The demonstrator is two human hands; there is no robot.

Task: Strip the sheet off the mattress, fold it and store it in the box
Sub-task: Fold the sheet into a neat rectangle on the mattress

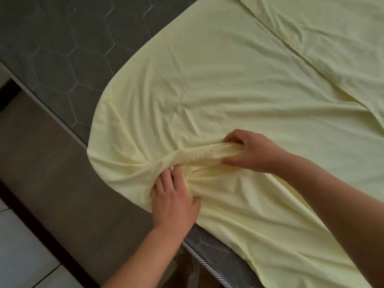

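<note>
Mattress (52, 44) — dark grey, hexagon-quilted, corded edge — carries the pale yellow sheet (228, 80), which overhangs its near edge.

Left forearm: bare, enters from the lower edge, angled up and to the right. Left hand (174, 196): palm down on the sheet (207, 80), fingers nearly straight, tips pushed into a fold, thumb spread to the right. Right forearm: bare, enters from the right edge, angled up and to the left. Right hand (252, 152): fingers curled over a gathered ridge of the sheet, thumb extended beneath it, pinching. The hands are near each other, not touching.
</note>
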